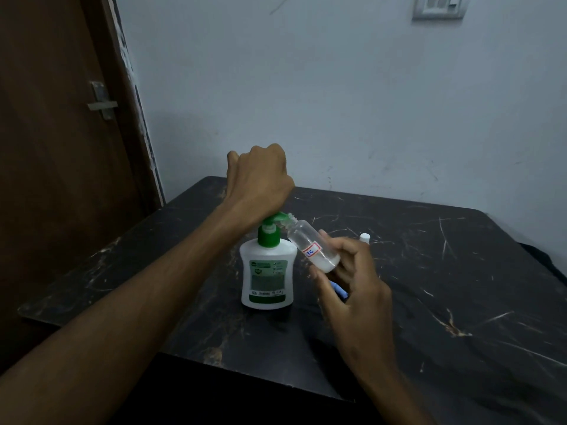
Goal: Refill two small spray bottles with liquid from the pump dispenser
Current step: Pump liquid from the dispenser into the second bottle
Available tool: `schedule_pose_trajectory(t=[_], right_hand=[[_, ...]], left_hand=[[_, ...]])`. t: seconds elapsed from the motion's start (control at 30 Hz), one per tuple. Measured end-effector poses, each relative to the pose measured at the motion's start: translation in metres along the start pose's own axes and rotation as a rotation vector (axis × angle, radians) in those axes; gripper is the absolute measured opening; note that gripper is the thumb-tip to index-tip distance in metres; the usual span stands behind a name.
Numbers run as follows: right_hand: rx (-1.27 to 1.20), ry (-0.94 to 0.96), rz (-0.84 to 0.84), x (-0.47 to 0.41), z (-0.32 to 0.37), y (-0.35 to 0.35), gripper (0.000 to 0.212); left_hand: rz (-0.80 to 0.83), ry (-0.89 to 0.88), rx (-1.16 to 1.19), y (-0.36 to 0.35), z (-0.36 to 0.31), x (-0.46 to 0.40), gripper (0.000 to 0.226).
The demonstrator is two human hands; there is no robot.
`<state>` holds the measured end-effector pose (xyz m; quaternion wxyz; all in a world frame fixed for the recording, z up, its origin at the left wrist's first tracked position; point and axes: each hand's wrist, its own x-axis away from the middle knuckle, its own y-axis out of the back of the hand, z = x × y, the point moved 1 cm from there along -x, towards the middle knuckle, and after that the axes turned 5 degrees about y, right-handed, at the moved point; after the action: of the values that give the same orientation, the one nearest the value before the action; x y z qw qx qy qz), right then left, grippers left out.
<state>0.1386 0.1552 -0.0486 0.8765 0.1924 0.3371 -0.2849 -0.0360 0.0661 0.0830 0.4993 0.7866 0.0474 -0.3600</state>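
Note:
A white pump dispenser [268, 277] with a green pump head and green label stands upright near the middle of the black marble table [429, 286]. My left hand [259, 180] is curled into a fist, and its wrist rests on top of the green pump head. My right hand [352, 282] holds a small clear spray bottle [313, 245] tilted, its open neck against the pump's nozzle. White liquid sits in the bottle's lower end, and a red-edged label is on its side. A white cap of a second small bottle [364, 237] shows just behind my right hand.
A blue object [340, 291] pokes out under my right hand; what it is I cannot tell. A brown door [61, 148] with a metal latch stands on the left. A pale wall runs behind the table, whose front edge is close to me.

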Motion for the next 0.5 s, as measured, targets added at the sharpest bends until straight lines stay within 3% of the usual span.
schedule_pose_trajectory(t=[0.17,0.5], right_hand=[[0.126,0.051,-0.092,0.001,0.002,0.002,0.033],[0.262,0.132,-0.09,0.008,-0.009,-0.002,0.054]], left_hand=[[0.01,-0.011,0.022,-0.005,-0.001,0.001,0.021],[-0.005,-0.034,0.008,0.001,-0.002,-0.001,0.021]])
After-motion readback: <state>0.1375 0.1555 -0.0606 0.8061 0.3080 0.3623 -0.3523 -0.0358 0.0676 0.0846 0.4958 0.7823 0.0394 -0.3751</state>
